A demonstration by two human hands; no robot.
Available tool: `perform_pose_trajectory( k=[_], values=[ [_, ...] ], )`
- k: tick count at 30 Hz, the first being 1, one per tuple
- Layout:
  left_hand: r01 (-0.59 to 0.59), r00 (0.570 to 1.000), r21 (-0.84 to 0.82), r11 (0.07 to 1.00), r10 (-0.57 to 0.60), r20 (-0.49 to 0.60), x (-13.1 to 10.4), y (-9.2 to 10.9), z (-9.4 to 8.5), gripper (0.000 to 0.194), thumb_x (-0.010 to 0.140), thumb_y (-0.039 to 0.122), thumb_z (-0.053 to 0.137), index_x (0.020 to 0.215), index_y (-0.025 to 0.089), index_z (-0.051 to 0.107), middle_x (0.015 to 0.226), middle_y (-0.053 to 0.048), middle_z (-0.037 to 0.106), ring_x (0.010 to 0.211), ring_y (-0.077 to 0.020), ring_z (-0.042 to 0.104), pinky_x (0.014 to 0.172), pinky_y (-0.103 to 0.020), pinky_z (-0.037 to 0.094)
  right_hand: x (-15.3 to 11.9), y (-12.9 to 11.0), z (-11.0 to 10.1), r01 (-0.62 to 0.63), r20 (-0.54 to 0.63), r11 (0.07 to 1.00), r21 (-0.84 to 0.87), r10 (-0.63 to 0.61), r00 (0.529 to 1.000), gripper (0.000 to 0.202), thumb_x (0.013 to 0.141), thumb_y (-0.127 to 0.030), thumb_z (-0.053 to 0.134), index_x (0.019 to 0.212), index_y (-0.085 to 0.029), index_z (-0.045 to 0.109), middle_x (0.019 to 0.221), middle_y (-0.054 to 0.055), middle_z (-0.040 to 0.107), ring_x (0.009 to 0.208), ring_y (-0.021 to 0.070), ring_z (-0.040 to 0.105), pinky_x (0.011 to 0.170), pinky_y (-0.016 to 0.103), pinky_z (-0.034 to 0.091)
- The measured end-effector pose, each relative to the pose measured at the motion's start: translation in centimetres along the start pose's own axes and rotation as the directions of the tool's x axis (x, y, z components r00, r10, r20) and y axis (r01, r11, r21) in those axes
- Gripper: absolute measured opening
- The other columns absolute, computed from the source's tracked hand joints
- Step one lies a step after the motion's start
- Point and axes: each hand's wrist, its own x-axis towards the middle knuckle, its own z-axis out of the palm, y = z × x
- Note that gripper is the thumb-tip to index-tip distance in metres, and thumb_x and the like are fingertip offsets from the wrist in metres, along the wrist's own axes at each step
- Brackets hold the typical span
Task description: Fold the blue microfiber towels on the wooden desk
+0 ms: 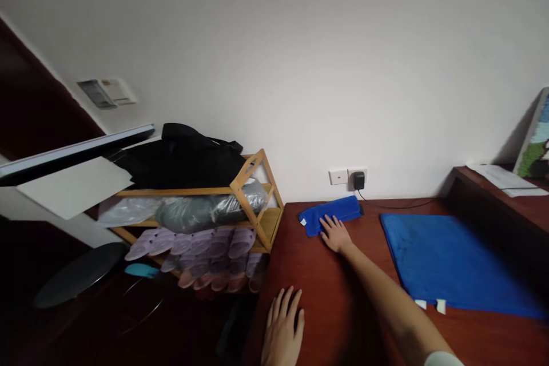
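My right hand (336,234) reaches toward the back of the reddish-brown tabletop, its fingers spread and resting on the front edge of a folded blue cloth (338,210). A small white tag shows at that cloth's left end. My left hand (283,329) lies flat by the table's left edge, fingers stretched out, with nothing in it. To the right of my right arm, a larger blue cloth (446,257) is spread flat, with white tags along its near edge.
A wooden rack (257,200) left of the table holds several pairs of slippers (201,246), plastic-wrapped bundles and a black bag (184,157). A black plug (358,180) with a cord sits in the wall socket. Papers (506,178) lie on a raised ledge at right.
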Motion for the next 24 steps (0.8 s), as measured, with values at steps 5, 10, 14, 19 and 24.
perform_pose_trajectory(
  k=[5, 10, 14, 19, 24],
  values=[
    [-0.006, 0.998, -0.019, 1.0, 0.005, -0.058, 0.0, 0.2, -0.3, 0.051, 0.103, 0.029, 0.047, 0.154, 0.033, 0.05, 0.156, -0.003, 0.057, 0.145, -0.0262, 0.051, 0.116, -0.051, 0.048, -4.9, -3.4, 3.0, 0.011, 0.027, 1.0, 0.017, -0.011, 1.0, 0.064, 0.104, -0.05, 0.029, 0.164, -0.028, 0.032, 0.173, 0.004, 0.025, 0.161, 0.0323, 0.011, 0.128, 0.057, 0.004],
    [-0.12, 0.971, 0.0, 0.993, 0.118, -0.208, -0.1, 1.0, -2.0, 0.066, 0.1, 0.028, 0.052, 0.163, 0.027, 0.033, 0.168, -0.009, 0.041, 0.155, -0.029, 0.035, 0.124, -0.054, 0.037, -16.7, -5.2, 4.6, 0.182, 0.014, 0.969, 0.169, -0.187, 0.982, 0.062, 0.105, -0.055, 0.03, 0.163, -0.033, 0.034, 0.172, 0.001, 0.028, 0.161, 0.0311, 0.009, 0.129, 0.058, 0.003],
    [-0.298, 0.952, -0.024, 0.954, 0.296, -0.08, 0.0, 2.0, -3.7, 0.06, 0.101, 0.03, 0.051, 0.159, 0.031, 0.041, 0.165, -0.006, 0.046, 0.152, -0.0266, 0.042, 0.125, -0.051, 0.038, -25.1, -5.8, 3.6, 0.247, 0.028, 0.919, 0.307, -0.268, 0.963, 0.059, 0.102, -0.054, 0.043, 0.159, -0.042, 0.039, 0.169, -0.002, 0.036, 0.16, 0.0323, 0.017, 0.129, 0.062, 0.009],
    [-0.304, 0.948, -0.096, 0.948, 0.311, 0.071, -2.3, 2.6, -3.9, 0.05, 0.101, 0.038, 0.051, 0.151, 0.035, 0.054, 0.155, -0.002, 0.059, 0.14, -0.0238, 0.058, 0.115, -0.044, 0.051, -30.3, 1.7, -0.9, 0.13, -0.154, 0.958, 0.256, -0.092, 0.984, 0.049, 0.104, -0.047, 0.039, 0.15, -0.039, 0.055, 0.164, 0.001, 0.046, 0.154, 0.0282, 0.034, 0.128, 0.057, 0.019],
    [-0.231, 0.97, -0.06, 0.971, 0.234, 0.062, -6.2, 1.8, -2.5, 0.051, 0.091, 0.034, 0.06, 0.141, 0.044, 0.064, 0.138, 0.0, 0.072, 0.12, -0.0276, 0.071, 0.1, -0.043, 0.06, -31.4, 16.5, -4.0, -0.548, -0.349, 0.836, 0.007, 0.516, 0.783, 0.054, 0.103, -0.049, 0.033, 0.152, -0.041, 0.052, 0.167, 0.002, 0.041, 0.155, 0.0382, 0.028, 0.121, 0.07, 0.021]
  ],
)
